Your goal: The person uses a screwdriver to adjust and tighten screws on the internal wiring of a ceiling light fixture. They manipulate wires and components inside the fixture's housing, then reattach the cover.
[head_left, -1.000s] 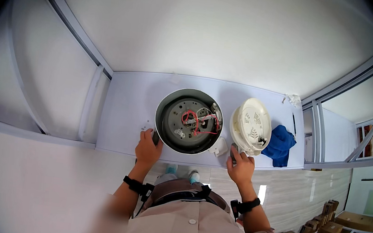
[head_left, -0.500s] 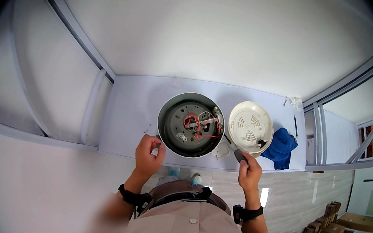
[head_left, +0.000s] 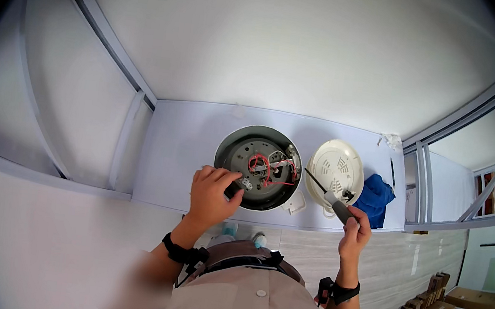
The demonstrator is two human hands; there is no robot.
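Observation:
A round grey metal appliance housing (head_left: 229, 146) stands on the table, its open side up. Red wires (head_left: 265, 169) and metal fittings show inside it. My left hand (head_left: 212, 194) reaches over the near left rim with fingers and thumb closed on a small dark block (head_left: 233, 189); what it is exactly stays unclear. In my right hand (head_left: 356, 231) is a screwdriver (head_left: 342, 210) with a grey handle, its dark shaft slanting up to the left. Its tip hangs just right of the housing, in front of the cream round vented cover (head_left: 337, 155).
A small white plastic piece (head_left: 297, 203) lies by the near table edge, between housing and cover. Blue cloth (head_left: 375, 199) lies right of the cover. Crumpled white material (head_left: 392, 139) sits in the far right corner. The table (head_left: 178, 146) meets a white wall behind.
My left hand has moved right and up, over the housing's rim. My right hand has moved right with the screwdriver, whose shaft now shows fully. The whole scene has shifted slightly.

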